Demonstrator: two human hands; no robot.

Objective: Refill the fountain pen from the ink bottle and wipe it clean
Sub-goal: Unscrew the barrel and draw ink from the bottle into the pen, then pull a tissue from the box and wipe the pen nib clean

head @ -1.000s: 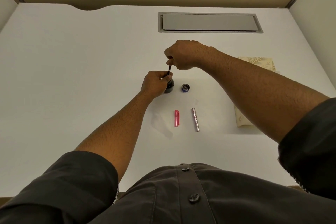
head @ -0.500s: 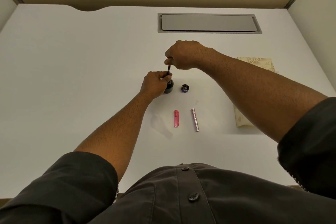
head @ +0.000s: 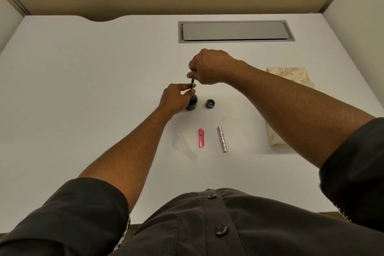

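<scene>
A small dark ink bottle (head: 192, 104) stands open on the white table (head: 83, 89). The thin inner part of the fountain pen (head: 192, 83) stands upright with its lower end in the bottle's mouth. My right hand (head: 207, 66) pinches the pen's top end from above. My left hand (head: 176, 97) sits against the bottle's left side, its fingertips pinching the pen's lower part just above the bottle. The bottle's cap (head: 210, 103) lies to the right of the bottle. Nearer me lie the pink pen cap (head: 201, 137) and the silver patterned pen barrel (head: 222, 139).
A folded cream patterned cloth (head: 291, 75) lies at the right, partly hidden by my right forearm. A grey cable hatch (head: 235, 31) is set into the table at the back. Partition walls close the table at the back and sides. A faint smudge (head: 182, 143) marks the table left of the pink cap.
My left fingers have moved up from the bottle to pinch the pen's lower part. My right hand stays at the pen's top. The bottle has not moved.
</scene>
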